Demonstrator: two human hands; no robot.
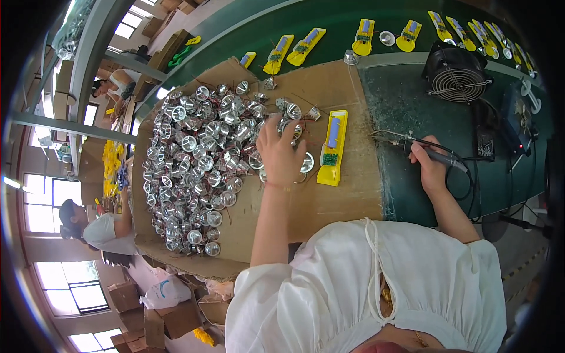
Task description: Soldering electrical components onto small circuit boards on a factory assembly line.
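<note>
The right hand grips a soldering iron behind its tip, presumably to avoid heat, while the left hand, fingers spread open, hovers by reflector cups.

Left hand is being held palm-down, fingers being held spread and slightly bent; left forearm is being pointed nearly straight ahead. Right hand is being held curled in a grip, right forearm being angled inward.
</note>
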